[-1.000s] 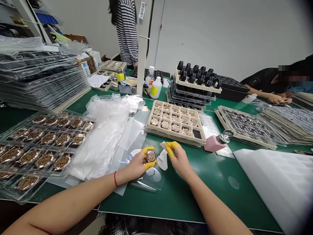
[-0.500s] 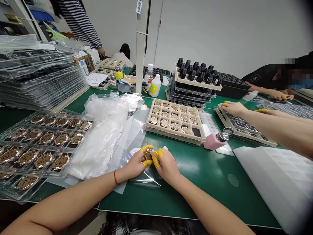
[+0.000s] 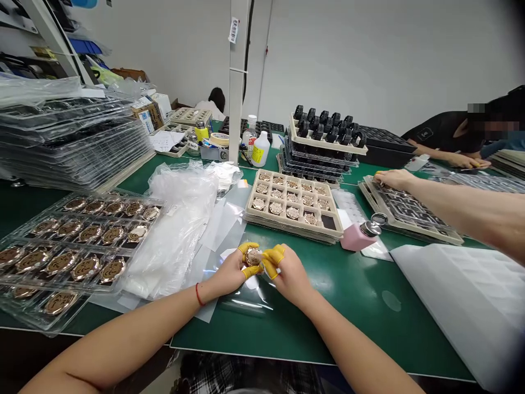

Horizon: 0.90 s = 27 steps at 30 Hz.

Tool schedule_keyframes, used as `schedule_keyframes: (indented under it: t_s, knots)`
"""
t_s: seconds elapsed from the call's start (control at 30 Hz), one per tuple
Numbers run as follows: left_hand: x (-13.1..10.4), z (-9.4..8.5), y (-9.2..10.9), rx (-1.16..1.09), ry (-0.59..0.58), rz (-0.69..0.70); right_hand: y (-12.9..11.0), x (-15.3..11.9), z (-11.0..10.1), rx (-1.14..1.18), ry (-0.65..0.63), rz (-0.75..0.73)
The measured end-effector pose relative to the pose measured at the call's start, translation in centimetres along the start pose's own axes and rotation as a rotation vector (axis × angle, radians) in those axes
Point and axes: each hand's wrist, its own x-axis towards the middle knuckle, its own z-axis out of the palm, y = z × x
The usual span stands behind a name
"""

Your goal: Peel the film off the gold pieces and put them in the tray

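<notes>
My left hand (image 3: 233, 272), with yellow finger cots on its fingertips, grips a rose-gold watch case (image 3: 254, 256) by its rim over the green table. Close against its right side is my right hand (image 3: 289, 274), also in yellow finger cots, its thumb and fingers pinched together. Something pale and thin shows at those fingertips, too small to name. A clear plastic sheet (image 3: 246, 304) lies under both hands. Beyond them stands a beige tray (image 3: 293, 227) of similar watch cases, one compartment at its near right corner without a case.
Clear trays of watch cases (image 3: 88, 235) lie at left beside plastic bags (image 3: 164, 257). A pink pump bottle (image 3: 356, 236) stands right of the beige tray. A co-worker's arm (image 3: 455, 202) reaches in from the right over stacked trays. A white moulded tray (image 3: 447, 295) lies near right.
My right hand has shifted slightly right, off the watch case's face, showing more of it. The person in stripes at back left has left the view. The whole view has shifted a little.
</notes>
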Motion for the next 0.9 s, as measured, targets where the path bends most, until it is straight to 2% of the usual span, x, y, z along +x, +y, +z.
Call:
schedule_keyframes:
  t_s: [0.1, 0.33, 0.47, 0.57, 0.63, 0.9]
  knots:
    - [-0.1, -0.1, 0.1, 0.039, 0.009, -0.016, -0.5, -0.1, 0.6, -0.118, -0.028, -0.046]
    - [-0.2, -0.2, 0.0, -0.068, -0.105, -0.014, 0.4, 0.9, 1.3, -0.155, -0.038, 0.031]
    - [-0.1, -0.1, 0.2, -0.051, -0.095, -0.018, 1.6, 1.0, 0.9, -0.005, -0.026, 0.068]
    - [-0.1, -0.2, 0.2, -0.001, -0.082, -0.009, 2.2, 0.7, 0.4, 0.143, 0.036, 0.095]
    - [0.0, -0.3, 0.1, 0.029, -0.096, 0.002, 2.1, 0.5, 0.0, 0.138, 0.056, 0.068]
    - [-0.1, -0.2, 0.7, 0.170, -0.136, 0.043, 0.0, 0.4, 0.5, -0.143, -0.038, -0.170]
